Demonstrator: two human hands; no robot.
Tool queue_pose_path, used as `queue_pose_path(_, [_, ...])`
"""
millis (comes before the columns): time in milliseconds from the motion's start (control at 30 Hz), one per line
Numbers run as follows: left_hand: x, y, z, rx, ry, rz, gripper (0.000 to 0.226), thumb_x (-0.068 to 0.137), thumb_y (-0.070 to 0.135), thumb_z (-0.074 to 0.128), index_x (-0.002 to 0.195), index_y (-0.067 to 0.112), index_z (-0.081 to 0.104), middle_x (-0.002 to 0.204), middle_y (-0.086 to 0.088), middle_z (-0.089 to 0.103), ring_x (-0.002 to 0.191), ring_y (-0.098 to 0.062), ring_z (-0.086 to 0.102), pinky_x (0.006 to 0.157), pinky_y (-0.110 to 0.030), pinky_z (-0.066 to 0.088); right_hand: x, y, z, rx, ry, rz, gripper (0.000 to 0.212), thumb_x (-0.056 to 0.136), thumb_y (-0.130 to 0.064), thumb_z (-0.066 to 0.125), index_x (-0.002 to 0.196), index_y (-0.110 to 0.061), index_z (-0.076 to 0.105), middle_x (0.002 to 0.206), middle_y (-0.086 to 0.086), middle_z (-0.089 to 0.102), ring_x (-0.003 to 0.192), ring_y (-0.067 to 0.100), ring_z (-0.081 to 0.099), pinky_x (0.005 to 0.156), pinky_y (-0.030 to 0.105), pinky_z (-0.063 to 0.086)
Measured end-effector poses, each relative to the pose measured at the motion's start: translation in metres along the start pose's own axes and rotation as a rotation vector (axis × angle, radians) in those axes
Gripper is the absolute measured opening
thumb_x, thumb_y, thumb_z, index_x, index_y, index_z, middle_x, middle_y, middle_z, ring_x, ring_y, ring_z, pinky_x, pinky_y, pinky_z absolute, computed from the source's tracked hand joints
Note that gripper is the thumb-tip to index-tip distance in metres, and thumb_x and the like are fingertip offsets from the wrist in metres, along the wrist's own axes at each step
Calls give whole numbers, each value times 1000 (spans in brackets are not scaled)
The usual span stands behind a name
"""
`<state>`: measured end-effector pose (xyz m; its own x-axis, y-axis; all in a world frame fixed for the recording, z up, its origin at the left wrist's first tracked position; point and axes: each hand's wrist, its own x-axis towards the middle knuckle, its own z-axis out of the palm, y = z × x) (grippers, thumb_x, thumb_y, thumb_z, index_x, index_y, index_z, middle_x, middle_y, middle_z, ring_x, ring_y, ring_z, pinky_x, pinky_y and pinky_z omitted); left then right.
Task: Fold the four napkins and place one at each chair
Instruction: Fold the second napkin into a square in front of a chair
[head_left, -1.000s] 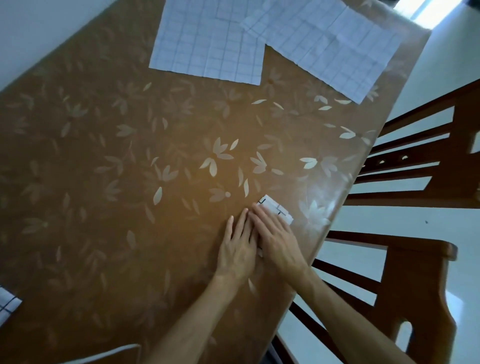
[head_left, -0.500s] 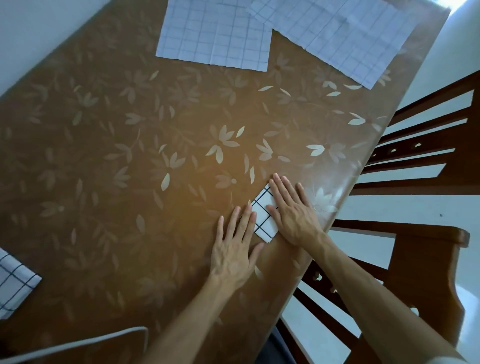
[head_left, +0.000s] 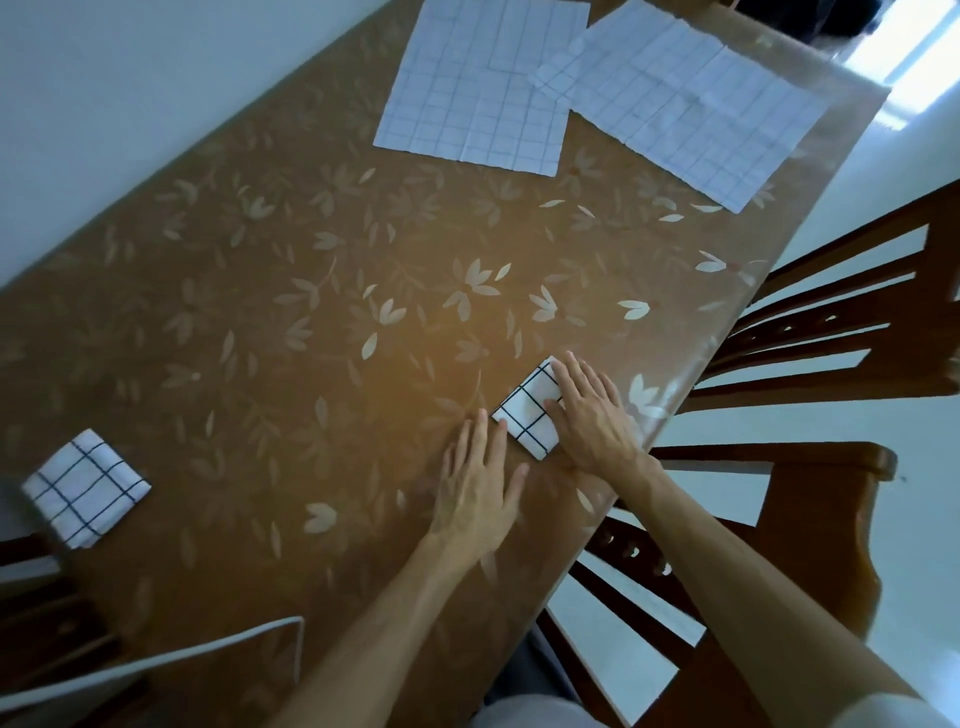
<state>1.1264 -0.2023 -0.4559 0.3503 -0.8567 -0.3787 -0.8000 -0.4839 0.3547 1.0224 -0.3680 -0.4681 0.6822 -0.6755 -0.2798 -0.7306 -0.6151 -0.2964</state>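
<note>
A small folded checked napkin (head_left: 529, 414) lies near the table's right edge, by a wooden chair (head_left: 810, 467). My right hand (head_left: 589, 415) lies flat with spread fingers on the napkin's right half. My left hand (head_left: 480, 486) rests flat on the table just left of it, fingertips at its corner. Another folded checked napkin (head_left: 85, 488) sits at the left edge. Two unfolded checked napkins (head_left: 475, 83) (head_left: 680, 98) lie spread at the far end, overlapping slightly.
The brown table (head_left: 291, 322) has a leaf pattern under a clear cover. A second wooden chair (head_left: 841, 322) stands further along the right side. A dark chair (head_left: 47, 597) shows at the lower left, a white wall along the left.
My hands have slid apart, uncovering more of the folded napkin: the right now rests on its right half, the left beside it. The view has pulled back, showing the left folded napkin.
</note>
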Motion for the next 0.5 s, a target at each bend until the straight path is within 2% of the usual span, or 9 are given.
queue_pose_path(267, [-52,8,-35,-29,46,-105,59,104,45,28,155,16,20,163,-9,18,150,-26,16,120,-44,23,-54,-14,-42,22,43,-65,41,103,-30,38,140,-14,48,149,8,45,137,30,39,113,43,28])
queue_pose_path(400, [-93,15,-37,0,113,-164,57,104,43,31,153,14,25,160,-9,27,146,-27,26,117,-43,28,-93,-17,-55,26,85,-121,34,99,-27,44,123,-10,60,129,11,60,121,33,54,101,48,42])
queue_pose_path(500, [-120,23,-32,6,155,-181,56,104,44,32,152,16,28,158,-8,30,143,-26,30,116,-41,28,-124,-12,-62,-10,111,-168,29,99,-26,41,112,-10,62,115,8,64,111,30,59,93,45,46])
